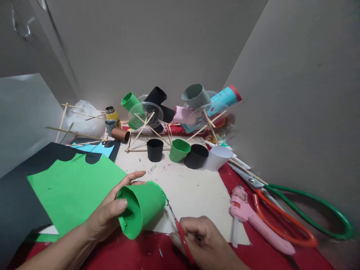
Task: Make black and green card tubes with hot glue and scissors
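Note:
My left hand (114, 208) is closed around a green paper cup (149, 206), its thumb over the near rim and fingers behind. The cup lies tipped on its side, its open mouth toward me and to the left. In my right hand (204, 238) is a pair of small red-handled scissors (181, 232). Their thin blades reach up to the cup's far right edge, at or touching it. How far the blades are apart cannot be made out. A cut green sheet (73, 187) lies left of my left hand.
Small paper cups, black (155, 150), green (179, 150) and white (219, 157), stand on the pale board (180, 187). Behind them are stick frames with clear discs (146, 115) and paper tubes. A pink glue gun (258, 225) and large scissors (303, 210) lie at right.

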